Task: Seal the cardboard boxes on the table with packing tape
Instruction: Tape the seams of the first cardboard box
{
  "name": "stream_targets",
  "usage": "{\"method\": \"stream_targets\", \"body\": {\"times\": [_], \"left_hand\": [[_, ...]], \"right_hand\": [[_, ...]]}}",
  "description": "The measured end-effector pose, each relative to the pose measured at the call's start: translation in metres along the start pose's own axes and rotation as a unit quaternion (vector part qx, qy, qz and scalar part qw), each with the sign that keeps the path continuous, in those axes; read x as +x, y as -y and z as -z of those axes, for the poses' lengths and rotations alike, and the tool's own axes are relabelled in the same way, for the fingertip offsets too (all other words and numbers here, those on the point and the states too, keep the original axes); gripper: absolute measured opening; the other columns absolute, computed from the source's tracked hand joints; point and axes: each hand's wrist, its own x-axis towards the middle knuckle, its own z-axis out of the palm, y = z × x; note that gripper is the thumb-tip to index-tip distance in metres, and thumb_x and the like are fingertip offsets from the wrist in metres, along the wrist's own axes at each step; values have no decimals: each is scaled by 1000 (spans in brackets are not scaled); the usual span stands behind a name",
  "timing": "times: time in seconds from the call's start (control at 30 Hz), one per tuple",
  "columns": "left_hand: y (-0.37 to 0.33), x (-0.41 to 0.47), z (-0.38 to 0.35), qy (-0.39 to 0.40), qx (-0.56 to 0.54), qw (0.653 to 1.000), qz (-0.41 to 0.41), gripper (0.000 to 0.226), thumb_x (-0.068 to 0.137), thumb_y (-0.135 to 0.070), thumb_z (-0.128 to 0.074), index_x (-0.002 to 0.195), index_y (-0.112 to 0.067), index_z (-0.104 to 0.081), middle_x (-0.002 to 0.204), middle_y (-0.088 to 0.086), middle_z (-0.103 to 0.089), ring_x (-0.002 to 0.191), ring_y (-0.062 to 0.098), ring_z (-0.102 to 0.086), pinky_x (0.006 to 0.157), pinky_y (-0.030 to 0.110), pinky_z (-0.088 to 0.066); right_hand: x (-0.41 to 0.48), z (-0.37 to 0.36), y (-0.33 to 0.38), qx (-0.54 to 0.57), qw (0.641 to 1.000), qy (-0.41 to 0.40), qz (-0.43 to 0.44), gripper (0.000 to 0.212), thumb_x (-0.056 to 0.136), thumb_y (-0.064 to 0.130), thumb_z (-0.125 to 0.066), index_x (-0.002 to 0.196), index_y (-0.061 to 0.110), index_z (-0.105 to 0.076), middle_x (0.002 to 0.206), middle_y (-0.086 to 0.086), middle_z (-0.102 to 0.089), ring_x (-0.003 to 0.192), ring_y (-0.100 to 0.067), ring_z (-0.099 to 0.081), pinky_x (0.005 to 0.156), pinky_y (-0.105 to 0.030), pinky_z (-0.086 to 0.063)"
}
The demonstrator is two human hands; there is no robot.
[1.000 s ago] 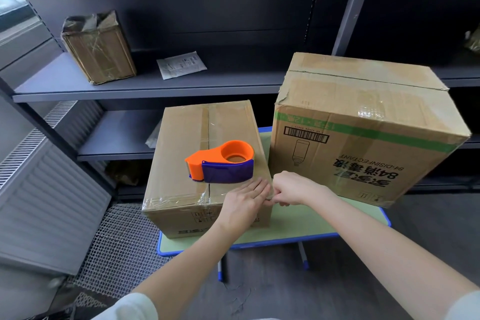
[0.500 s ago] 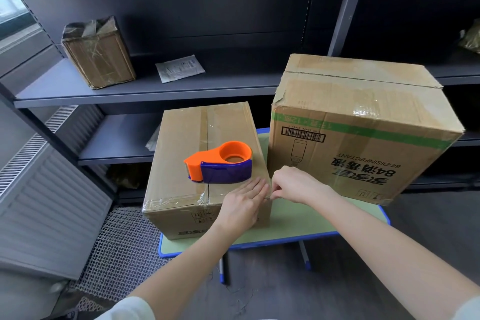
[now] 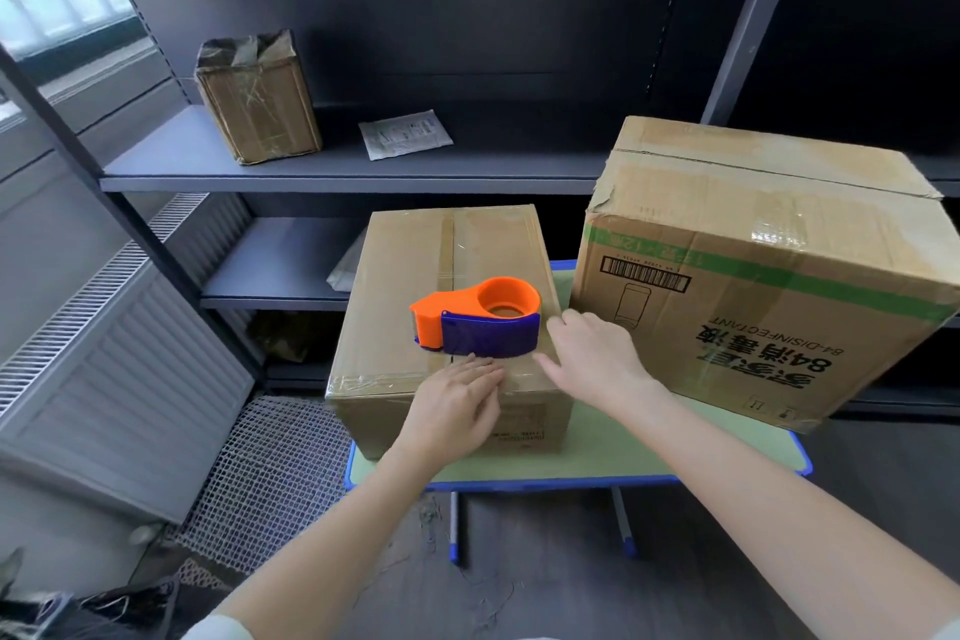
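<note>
Since a second earlier, the right hand (image 3: 592,359) had left the right edge of the smaller box (image 3: 410,276), where it was pinching. It now spread its fingers just beside the round end of the orange-and-purple tape dispenser (image 3: 478,320), grasping nothing. The left hand (image 3: 457,405) lay flat, fingers straight, on the box's taped front edge. The dispenser sat on that box's top, over the centre seam. A larger box (image 3: 753,276) stood just beside it on the green desk (image 3: 597,447).

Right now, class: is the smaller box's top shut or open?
Shut. The smaller box has flat flaps, tape along its centre seam, and the tape dispenser resting on top.
</note>
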Motion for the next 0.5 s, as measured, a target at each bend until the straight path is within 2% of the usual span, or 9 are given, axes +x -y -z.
{"method": "stream_targets", "body": {"times": [0.1, 0.17, 0.23, 0.3, 0.4, 0.5], "left_hand": [[13, -12, 20, -31, 20, 998, 51, 33, 83, -21, -45, 92, -8, -74, 93, 2, -74, 83, 18, -70, 67, 30, -57], [19, -15, 30, -47, 32, 996, 75, 33, 84, -21, -45, 91, -6, -74, 91, 3, -74, 81, 19, -70, 66, 28, -57], [26, -12, 37, -54, 48, 993, 97, 28, 85, -18, -51, 92, -4, -73, 92, 5, -74, 82, 21, -70, 68, 29, -56], [31, -7, 40, -52, 53, 990, 118, 21, 82, -13, -59, 96, -4, -73, 93, 8, -73, 84, 24, -70, 70, 33, -57], [34, -2, 45, -49, 43, 990, 125, 17, 82, -8, -65, 98, -5, -71, 94, 6, -73, 86, 23, -67, 70, 31, -53], [35, -1, 48, -47, 28, 991, 123, 18, 85, -9, -63, 102, -8, -71, 97, 3, -72, 90, 20, -65, 69, 30, -50]], "right_hand": [[11, -4, 13, 29, 995, -93, 25, 36, 93, 33, -51, 117, 6, -52, 116, -12, -53, 107, -27, -49, 84, -34, -45], [18, -7, 24, 36, 993, -95, 57, 41, 91, 28, -55, 125, 5, -50, 127, -14, -51, 119, -29, -44, 100, -38, -38], [27, -10, 36, 53, 994, -62, 70, 48, 93, 26, -54, 135, 7, -42, 136, -11, -46, 128, -26, -39, 108, -36, -29], [34, -13, 47, 58, 996, -36, 59, 51, 94, 26, -52, 139, 8, -35, 138, -9, -47, 128, -24, -41, 109, -35, -27], [40, -14, 57, 69, 997, -14, 16, 55, 95, 25, -51, 142, 7, -28, 132, -9, -54, 121, -24, -49, 106, -35, -32], [44, -11, 59, 76, 997, 7, -17, 49, 94, 24, -54, 137, 8, -36, 127, -8, -57, 116, -24, -53, 96, -32, -41]]}}
